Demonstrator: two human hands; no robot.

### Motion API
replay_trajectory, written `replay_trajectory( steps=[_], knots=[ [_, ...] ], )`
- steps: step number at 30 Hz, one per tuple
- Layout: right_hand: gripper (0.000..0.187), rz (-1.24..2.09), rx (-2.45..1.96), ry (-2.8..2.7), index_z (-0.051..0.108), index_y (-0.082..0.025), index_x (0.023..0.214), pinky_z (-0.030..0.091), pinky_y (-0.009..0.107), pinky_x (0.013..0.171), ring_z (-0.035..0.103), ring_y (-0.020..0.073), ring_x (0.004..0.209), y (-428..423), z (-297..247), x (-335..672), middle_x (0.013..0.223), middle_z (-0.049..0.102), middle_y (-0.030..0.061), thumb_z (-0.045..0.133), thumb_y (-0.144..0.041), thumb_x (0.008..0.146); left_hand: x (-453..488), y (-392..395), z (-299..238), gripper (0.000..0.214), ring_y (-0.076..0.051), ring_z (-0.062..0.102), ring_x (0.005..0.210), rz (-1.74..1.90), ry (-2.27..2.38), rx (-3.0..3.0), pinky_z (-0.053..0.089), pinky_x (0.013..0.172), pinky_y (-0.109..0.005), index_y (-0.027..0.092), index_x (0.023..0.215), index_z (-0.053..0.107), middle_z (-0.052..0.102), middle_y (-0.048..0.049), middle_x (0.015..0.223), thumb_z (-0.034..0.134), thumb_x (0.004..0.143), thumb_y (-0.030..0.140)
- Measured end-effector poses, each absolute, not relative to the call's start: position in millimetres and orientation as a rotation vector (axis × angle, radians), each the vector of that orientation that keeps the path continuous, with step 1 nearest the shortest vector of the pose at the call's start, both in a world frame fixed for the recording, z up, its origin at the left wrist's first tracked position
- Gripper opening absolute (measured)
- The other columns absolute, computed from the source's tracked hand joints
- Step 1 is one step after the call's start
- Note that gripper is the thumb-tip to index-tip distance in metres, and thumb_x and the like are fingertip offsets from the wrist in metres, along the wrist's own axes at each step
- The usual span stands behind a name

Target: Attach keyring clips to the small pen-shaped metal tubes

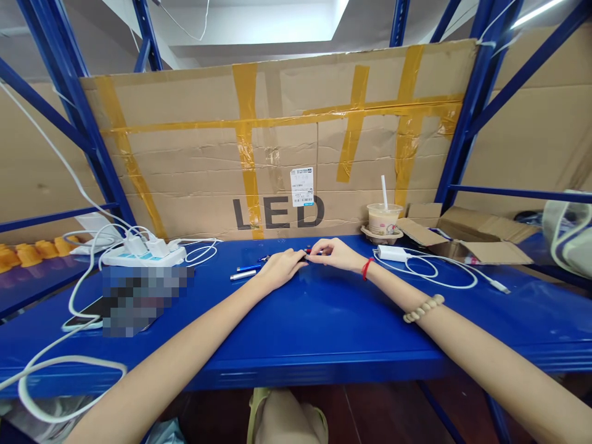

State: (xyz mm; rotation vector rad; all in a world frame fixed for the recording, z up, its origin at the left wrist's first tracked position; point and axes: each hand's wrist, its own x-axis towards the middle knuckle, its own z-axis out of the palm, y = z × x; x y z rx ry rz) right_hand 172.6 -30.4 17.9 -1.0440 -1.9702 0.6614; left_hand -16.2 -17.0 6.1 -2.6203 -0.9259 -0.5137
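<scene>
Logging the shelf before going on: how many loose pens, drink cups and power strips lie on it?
Loose pens: 2, a blue pen and a silver pen
Drink cup: 1
Power strip: 1
Total: 4

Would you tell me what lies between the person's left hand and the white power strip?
In the head view, two pens, a blue pen and a silver pen, lie between the left hand and the power strip, plus a white cable loop.
</scene>
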Motion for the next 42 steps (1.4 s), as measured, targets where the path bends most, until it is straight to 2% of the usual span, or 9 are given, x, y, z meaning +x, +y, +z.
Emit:
replay_trajectory(
  steps=[5,8,12,15,19,24,28,36,42],
  knots=[
    [0.033,0.754,-1.130,-1.911,0.064,-0.013,0.069,0.039,0.021,0.047,0.046,0.0072,0.052,-32.5,17.3,168.9,0.072,0.061,0.0030,0.068,-0.044,0.058,-15.9,-17.8,7.6,0.026,-0.018,0.057,0.083,-0.484,-0.904,-2.626,0.045,0.073,-0.027,0.017,0.102,0.049,0.057,-0.0064,0.089,0.032,0.090,0.033],
    [0.033,0.713,-1.144,-1.903,0.065,-0.013,0.076,0.039,0.022,0.048,0.046,0.0073,0.050,-29.2,15.1,169.5,0.071,0.062,0.0026,0.064,-0.043,0.064,-16.3,-16.3,6.4,0.026,-0.018,0.057,0.085,-0.520,-0.915,-2.627,0.045,0.074,-0.028,0.018,0.106,0.047,0.058,-0.0057,0.090,0.032,0.090,0.033],
    [0.024,0.341,-1.287,-1.920,0.065,-0.017,0.083,0.040,0.023,0.053,0.050,0.0087,0.054,-23.5,12.5,179.8,0.078,0.064,0.0025,0.054,-0.037,0.075,-17.5,-14.7,3.6,0.029,-0.017,0.058,0.089,-0.707,-0.948,-2.647,0.046,0.076,-0.028,0.021,0.116,0.037,0.058,-0.0045,0.096,0.033,0.090,0.033],
    [0.018,0.000,-1.422,-2.039,0.066,-0.023,0.086,0.037,0.022,0.054,0.053,0.0100,0.061,-21.1,10.3,189.6,0.083,0.063,0.0005,0.054,-0.030,0.076,-17.9,-15.1,2.6,0.027,-0.016,0.058,0.089,-0.787,-0.916,-2.686,0.046,0.076,-0.028,0.022,0.115,0.034,0.057,-0.0045,0.099,0.034,0.090,0.032],
    [0.024,-0.092,-1.458,-2.202,0.064,-0.026,0.099,0.039,0.022,0.057,0.054,0.0108,0.067,-19.4,6.7,193.9,0.089,0.059,0.0023,0.050,-0.030,0.080,-17.6,-14.5,1.9,0.023,-0.017,0.058,0.088,-0.782,-0.860,-2.705,0.046,0.075,-0.028,0.022,0.112,0.034,0.057,-0.0045,0.099,0.033,0.090,0.031],
    [0.033,-0.198,-1.464,-2.362,0.059,-0.025,0.111,0.041,0.029,0.073,0.055,0.0170,0.085,-18.6,3.1,192.0,0.103,0.055,0.0076,0.046,-0.036,0.083,-16.9,-13.1,1.0,0.024,-0.018,0.058,0.092,-0.750,-0.872,-2.708,0.046,0.076,-0.029,0.021,0.113,0.033,0.057,-0.0059,0.102,0.032,0.091,0.031],
    [0.032,-0.261,-1.491,-2.401,0.060,-0.026,0.109,0.040,0.033,0.076,0.053,0.0213,0.094,-18.5,2.8,192.4,0.105,0.054,0.0088,0.044,-0.036,0.084,-16.0,-14.8,1.9,0.022,-0.018,0.058,0.091,-0.741,-0.896,-2.714,0.047,0.076,-0.029,0.021,0.111,0.035,0.058,-0.0052,0.101,0.032,0.091,0.031],
    [0.029,-0.274,-1.553,-2.378,0.061,-0.025,0.106,0.039,0.033,0.076,0.053,0.0222,0.097,-17.4,2.9,192.3,0.110,0.054,0.0092,0.045,-0.033,0.084,-17.2,-15.5,2.2,0.017,-0.017,0.058,0.087,-0.807,-0.899,-2.743,0.046,0.073,-0.028,0.021,0.106,0.036,0.057,-0.0042,0.098,0.033,0.090,0.029],
    [0.024,-0.287,-1.515,-2.380,0.064,-0.023,0.098,0.038,0.030,0.072,0.054,0.0197,0.092,-17.9,4.5,192.2,0.102,0.059,0.0071,0.047,-0.032,0.083,-18.0,-16.5,2.1,0.018,-0.016,0.059,0.088,-0.934,-0.914,-2.766,0.046,0.074,-0.028,0.022,0.107,0.033,0.058,-0.0030,0.097,0.035,0.090,0.028]
  ],
)
